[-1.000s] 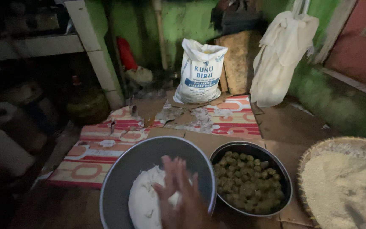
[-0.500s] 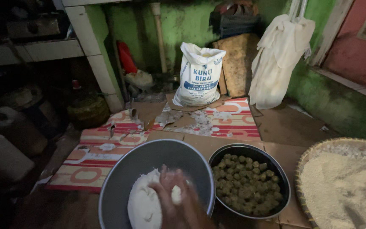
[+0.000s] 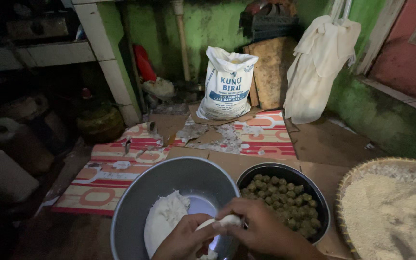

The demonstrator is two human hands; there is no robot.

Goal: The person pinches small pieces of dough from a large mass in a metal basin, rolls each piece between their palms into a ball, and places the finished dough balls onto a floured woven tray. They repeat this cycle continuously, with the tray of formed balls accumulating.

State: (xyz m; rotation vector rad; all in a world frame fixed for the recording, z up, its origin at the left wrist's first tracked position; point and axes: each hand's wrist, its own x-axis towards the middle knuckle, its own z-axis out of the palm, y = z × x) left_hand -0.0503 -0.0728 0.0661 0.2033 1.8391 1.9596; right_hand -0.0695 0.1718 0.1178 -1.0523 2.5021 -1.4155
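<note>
A big grey metal bowl [image 3: 143,202] sits in front of me with a mound of white dough [image 3: 165,222] in it. Over its right side my left hand [image 3: 185,240] and my right hand [image 3: 260,227] meet, both pinching a small piece of white dough [image 3: 225,222] between the fingers. Just right of the bowl stands a dark round pan [image 3: 269,171] filled with several small green balls [image 3: 285,200].
A woven round tray [image 3: 357,177] of pale crumbs lies at the far right. Patterned mats and cardboard [image 3: 261,132] cover the floor. A white sack [image 3: 227,83] and a hanging cloth bag [image 3: 321,67] lean against the green wall. Dark pots and a shelf post [image 3: 107,58] stand at left.
One hand was pressed into the dough mound in the bowl. Now both hands are together over the bowl's right side, holding a small piece of dough lifted off the mound.
</note>
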